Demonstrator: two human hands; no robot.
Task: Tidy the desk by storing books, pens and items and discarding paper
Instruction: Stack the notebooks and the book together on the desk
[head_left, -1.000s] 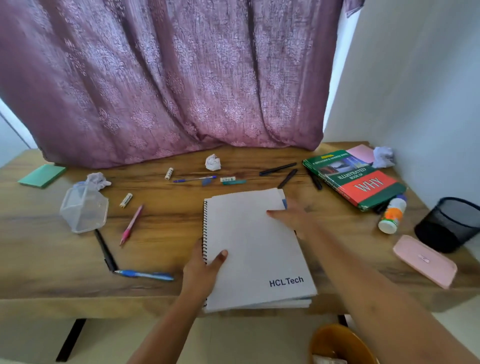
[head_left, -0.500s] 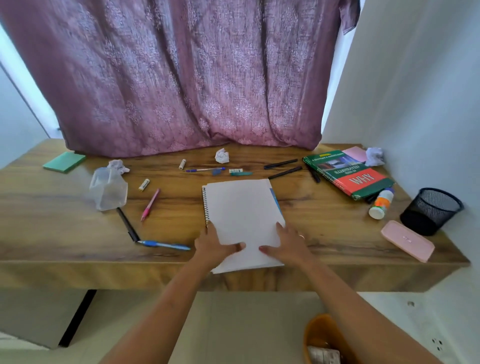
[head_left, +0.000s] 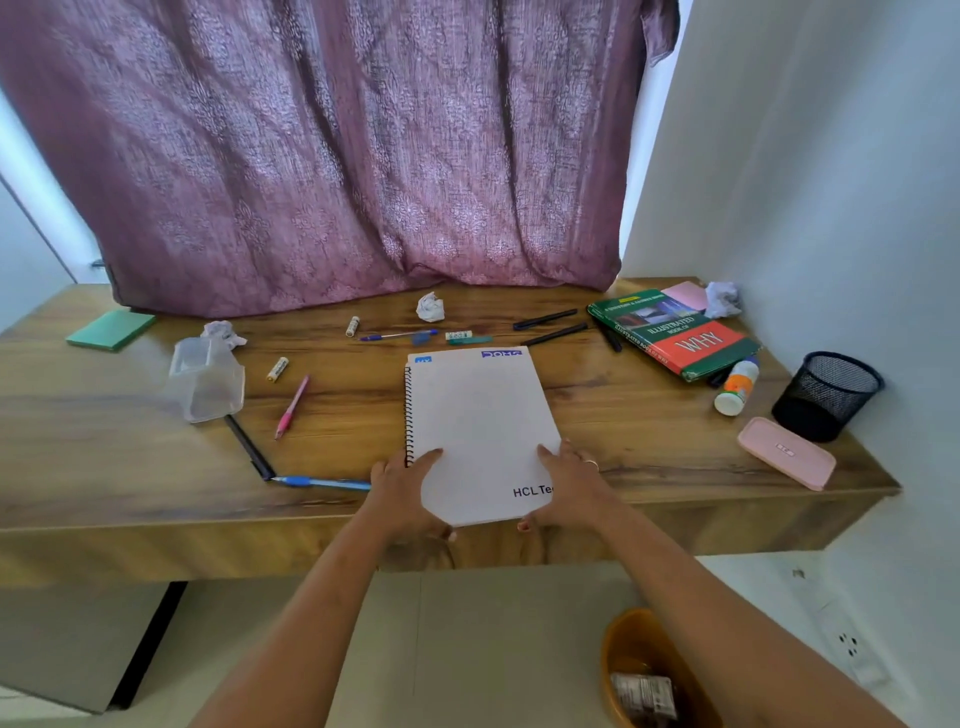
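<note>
White and spiral-bound, the notebook (head_left: 480, 431) lies closed at the middle of the worktop (head_left: 104, 457), its near end sticking out past the front edge, and we hold it there from both sides. Our left hand (head_left: 402, 491) has its thumb on the cover by the spiral and its fingers curled under the lower corner. Our right hand (head_left: 569, 486) grips the opposite corner the same way, thumb on top beside the printed logo, fingers beneath. Whether the far end rests on the wood or is clear of it we cannot tell. We judge that the book-storing step is in hand, with the rest of the tidy-up not yet begun. The likeliest home for the notebook seems to be with the green and red book (head_left: 675, 332) at the right rear. Going there calls for a lift with both hands and a carry to the right, high enough to pass over the black pens lying between. Just left of our left hand a blue pen (head_left: 322, 483) meets the tip of a black pen (head_left: 249, 447), with a pink pen (head_left: 292, 408) beyond. These probably belong in the mesh cup (head_left: 826, 395) at the right end. Three paper balls (head_left: 430, 306) sit along the back, and the orange bin (head_left: 644, 665) on the floor below looks right for them.
</note>
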